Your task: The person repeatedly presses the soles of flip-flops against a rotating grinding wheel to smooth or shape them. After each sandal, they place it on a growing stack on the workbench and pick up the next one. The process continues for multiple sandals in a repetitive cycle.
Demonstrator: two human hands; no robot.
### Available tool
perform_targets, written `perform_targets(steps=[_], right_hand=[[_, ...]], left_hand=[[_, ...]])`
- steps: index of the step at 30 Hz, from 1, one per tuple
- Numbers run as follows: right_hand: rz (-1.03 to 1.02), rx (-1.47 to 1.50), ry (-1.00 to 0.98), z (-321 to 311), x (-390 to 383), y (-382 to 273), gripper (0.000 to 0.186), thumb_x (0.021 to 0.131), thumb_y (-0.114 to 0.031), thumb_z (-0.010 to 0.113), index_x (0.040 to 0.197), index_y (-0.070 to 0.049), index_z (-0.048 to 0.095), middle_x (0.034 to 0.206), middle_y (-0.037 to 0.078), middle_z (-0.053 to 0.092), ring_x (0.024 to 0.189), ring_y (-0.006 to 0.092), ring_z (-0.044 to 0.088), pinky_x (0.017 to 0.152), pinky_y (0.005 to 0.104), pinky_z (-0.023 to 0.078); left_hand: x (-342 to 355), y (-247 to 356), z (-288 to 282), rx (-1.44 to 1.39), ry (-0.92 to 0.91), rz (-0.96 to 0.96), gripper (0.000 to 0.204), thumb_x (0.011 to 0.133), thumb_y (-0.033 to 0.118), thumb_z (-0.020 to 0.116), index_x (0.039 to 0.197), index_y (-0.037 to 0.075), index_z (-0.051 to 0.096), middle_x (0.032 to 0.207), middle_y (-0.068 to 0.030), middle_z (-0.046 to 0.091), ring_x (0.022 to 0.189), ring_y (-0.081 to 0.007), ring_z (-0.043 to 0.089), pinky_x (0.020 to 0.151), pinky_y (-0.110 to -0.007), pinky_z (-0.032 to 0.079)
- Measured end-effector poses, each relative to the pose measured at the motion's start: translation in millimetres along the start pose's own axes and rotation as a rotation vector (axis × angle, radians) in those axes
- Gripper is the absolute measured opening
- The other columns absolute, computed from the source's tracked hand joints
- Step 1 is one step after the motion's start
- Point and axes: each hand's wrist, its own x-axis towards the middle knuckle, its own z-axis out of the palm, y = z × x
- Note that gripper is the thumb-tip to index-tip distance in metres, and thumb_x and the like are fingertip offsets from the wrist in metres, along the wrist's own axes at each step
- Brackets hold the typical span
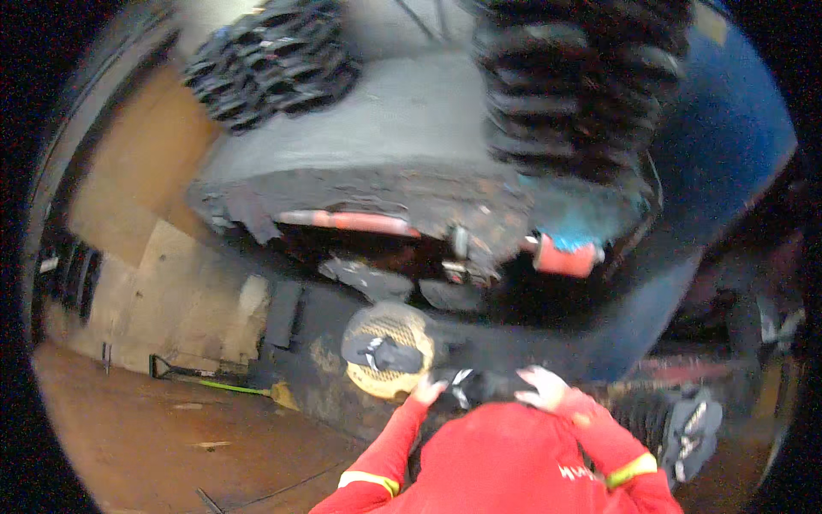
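In front of my red-clad body, my left hand touches the left end of a dark item with white markings, its fingers closed at that edge. My right hand is at that item's other end, fingers spread apart; whether it touches it is unclear in the blur. Just left of the dark item, a dark sole-like piece with a strap lies on a round, perforated yellow pad.
A worn grey bench ahead carries tall piles of dark pieces; red rollers sit along its front edge. A stack of soles is at my right, a blue panel beyond, cardboard at left.
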Motion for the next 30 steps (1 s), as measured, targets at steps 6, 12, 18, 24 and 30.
perform_targets(steps=[6, 12, 18, 24, 30], right_hand=[[-0.098, 0.265, 0.272, 13, 44, 11, 0.11, 0.079, -0.06, 0.077, 0.161, -0.006, 0.026, 0.165, 0.029, 0.017, 0.15, 0.0476, 0.027, 0.122, 0.0512, 0.028], [0.029, -0.269, 0.716, -8, 55, -10, 0.085, 0.072, -0.03, 0.076, 0.146, 0.002, 0.047, 0.16, 0.026, 0.034, 0.149, 0.0419, 0.033, 0.118, 0.0575, 0.03], [0.049, -0.172, 1.028, -61, 77, -16, 0.064, 0.076, -0.009, 0.067, 0.137, 0.003, 0.055, 0.158, 0.026, 0.039, 0.145, 0.0436, 0.038, 0.115, 0.0571, 0.035], [0.048, -0.087, 0.961, -87, 69, -27, 0.071, 0.075, -0.015, 0.072, 0.142, -0.001, 0.054, 0.156, 0.024, 0.042, 0.147, 0.0414, 0.038, 0.115, 0.0529, 0.038], [0.064, 0.047, 0.822, -93, 68, -19, 0.075, 0.076, -0.017, 0.075, 0.145, -0.002, 0.052, 0.157, 0.024, 0.042, 0.146, 0.0412, 0.038, 0.112, 0.0531, 0.041]], left_hand=[[60, 112, 138, 0.458, -0.022, 0.141, 0.056, 0.094, 0.051, 0.064, 0.105, -0.004, 0.067, 0.102, -0.0291, 0.07, 0.097, -0.044, 0.069, 0.085, -0.047, 0.054], [65, 213, 199, 0.238, 0.136, 0.264, 0.051, 0.094, 0.043, 0.069, 0.122, 0.0, 0.069, 0.115, -0.0254, 0.071, 0.108, -0.0368, 0.07, 0.092, -0.04, 0.053], [61, 303, 217, 0.382, 0.146, 0.448, 0.044, 0.091, 0.04, 0.073, 0.11, 0.001, 0.071, 0.098, -0.0243, 0.073, 0.092, -0.0371, 0.074, 0.08, -0.041, 0.057], [65, 329, 218, 0.448, 0.154, 0.419, 0.04, 0.091, 0.04, 0.074, 0.101, 0.002, 0.073, 0.085, -0.0219, 0.073, 0.082, -0.0339, 0.075, 0.072, -0.04, 0.057], [81, 327, 217, 0.549, 0.156, 0.344, 0.042, 0.091, 0.043, 0.072, 0.094, 0.001, 0.074, 0.082, -0.0217, 0.073, 0.078, -0.0369, 0.073, 0.07, -0.042, 0.055]])
